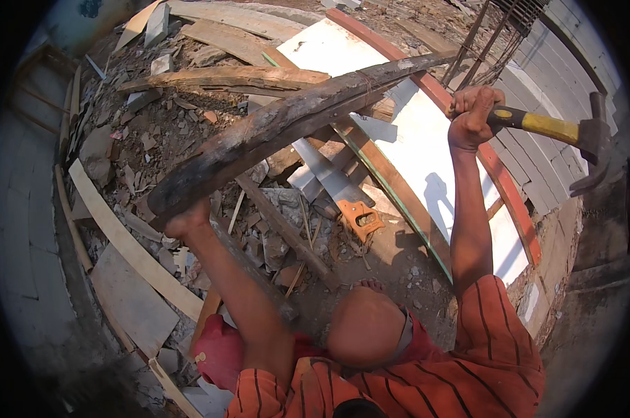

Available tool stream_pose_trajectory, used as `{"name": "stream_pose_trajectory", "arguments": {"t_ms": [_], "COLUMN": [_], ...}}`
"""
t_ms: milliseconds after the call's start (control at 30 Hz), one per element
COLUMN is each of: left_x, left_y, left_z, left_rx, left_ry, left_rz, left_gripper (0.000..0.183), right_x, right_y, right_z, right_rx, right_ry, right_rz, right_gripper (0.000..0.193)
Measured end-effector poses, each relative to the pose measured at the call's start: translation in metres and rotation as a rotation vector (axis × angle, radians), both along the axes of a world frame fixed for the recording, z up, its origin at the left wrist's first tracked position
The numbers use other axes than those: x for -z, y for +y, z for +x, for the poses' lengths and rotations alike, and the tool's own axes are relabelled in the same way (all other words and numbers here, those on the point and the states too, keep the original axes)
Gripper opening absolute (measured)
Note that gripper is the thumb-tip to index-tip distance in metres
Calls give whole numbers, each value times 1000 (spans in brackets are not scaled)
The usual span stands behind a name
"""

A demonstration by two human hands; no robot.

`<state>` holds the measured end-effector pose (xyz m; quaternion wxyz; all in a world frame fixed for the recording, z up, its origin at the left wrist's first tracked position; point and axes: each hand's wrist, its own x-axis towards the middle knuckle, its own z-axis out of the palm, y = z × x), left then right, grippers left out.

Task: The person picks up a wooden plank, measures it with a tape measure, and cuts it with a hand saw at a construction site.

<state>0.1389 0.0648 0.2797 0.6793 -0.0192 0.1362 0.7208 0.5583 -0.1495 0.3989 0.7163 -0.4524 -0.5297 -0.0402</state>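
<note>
My right hand (474, 117) is raised at the right, fingers wrapped round the black and yellow handle of a claw hammer (548, 127). Its grey head and curved claw point away to the right. My left hand (188, 221) holds the near left end of a long, rough wooden beam (280, 127), dark and weathered. That beam slants up across the view to the far right; my left fingers are mostly hidden behind it. Below its middle, a hand saw (359, 217) with an orange handle lies on wood scraps, apart from both hands.
Rubble (141, 157) and loose boards cover the ground at left. A white panel (426, 150) with a red-edged frame (506, 191) leans at right. Thin rusty rods (472, 45) stand behind it. A pale plank (130, 240) lies at left, near a grey block wall (22, 230).
</note>
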Motion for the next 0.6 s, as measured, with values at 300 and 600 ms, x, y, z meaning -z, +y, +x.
{"name": "stream_pose_trajectory", "arguments": {"t_ms": [300,600], "left_x": [-57,-59], "left_y": [-20,-13], "left_z": [22,26], "left_rx": [-55,-183], "left_ry": [0,283], "left_rz": [411,576], "left_gripper": [63,64], "right_x": [-55,-82], "right_y": [-23,-71], "right_z": [-59,-104], "right_rx": [123,113], "right_ry": [265,219], "right_rz": [-269,88], "right_gripper": [32,30]}}
